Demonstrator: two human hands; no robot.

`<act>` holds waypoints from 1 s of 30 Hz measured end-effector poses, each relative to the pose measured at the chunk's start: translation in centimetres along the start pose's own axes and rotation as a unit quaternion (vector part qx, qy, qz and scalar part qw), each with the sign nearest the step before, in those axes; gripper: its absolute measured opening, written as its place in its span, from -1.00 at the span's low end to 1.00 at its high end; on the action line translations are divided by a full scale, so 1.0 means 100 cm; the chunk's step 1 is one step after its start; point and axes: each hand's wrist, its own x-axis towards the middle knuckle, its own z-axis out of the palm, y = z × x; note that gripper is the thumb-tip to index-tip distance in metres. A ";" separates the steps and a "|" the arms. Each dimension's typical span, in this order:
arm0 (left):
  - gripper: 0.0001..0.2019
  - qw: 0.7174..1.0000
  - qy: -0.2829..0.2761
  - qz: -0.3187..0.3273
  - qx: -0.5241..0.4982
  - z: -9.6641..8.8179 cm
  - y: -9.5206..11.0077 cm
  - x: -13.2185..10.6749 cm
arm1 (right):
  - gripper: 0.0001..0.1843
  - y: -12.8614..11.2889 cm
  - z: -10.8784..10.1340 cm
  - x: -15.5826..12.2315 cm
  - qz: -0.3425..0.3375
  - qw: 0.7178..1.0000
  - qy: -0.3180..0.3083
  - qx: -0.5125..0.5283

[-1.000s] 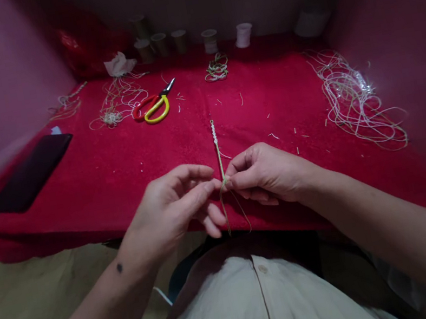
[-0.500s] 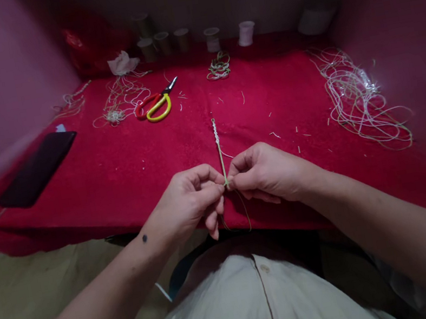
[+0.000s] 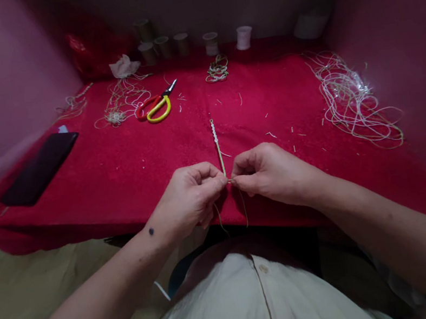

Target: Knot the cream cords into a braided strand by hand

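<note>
A thin knotted cord braid (image 3: pixel 217 145) lies straight on the red cloth (image 3: pixel 116 171), running away from me. My left hand (image 3: pixel 191 199) and my right hand (image 3: pixel 270 171) meet at its near end. Both are closed in a pinch, each on a loose strand of the cord. Two thin strand ends (image 3: pixel 242 209) hang down from the pinch over the cloth's front edge.
Red-and-yellow scissors (image 3: pixel 155 107) lie at the back left beside tangled cord (image 3: pixel 120 101). A dark flat phone (image 3: pixel 39 168) rests at the left. A big heap of loose cord (image 3: pixel 350 96) is at the right. Small spools (image 3: pixel 211 43) line the back wall.
My left hand's fingers, spread a second ago, have curled shut into a pinch against the right hand. The hanging strands have been drawn a little tighter.
</note>
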 end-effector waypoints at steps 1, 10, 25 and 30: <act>-0.83 1.000 -0.007 -0.001 -0.012 0.000 0.000 0.000 | -0.84 -0.002 0.000 -0.006 -0.010 0.999 0.025 -0.033; -0.86 0.991 -0.054 -0.028 -0.120 -0.003 0.004 0.000 | -0.86 -0.003 0.044 -0.052 -0.066 0.991 -0.009 -0.114; -0.85 0.986 -0.072 -0.023 -0.148 -0.004 0.000 -0.001 | -0.84 -0.001 0.023 -0.027 0.127 0.922 -0.095 0.353; -0.84 0.987 -0.085 -0.025 -0.136 -0.008 -0.003 0.000 | -0.83 0.005 0.018 -0.026 0.087 0.976 0.006 0.199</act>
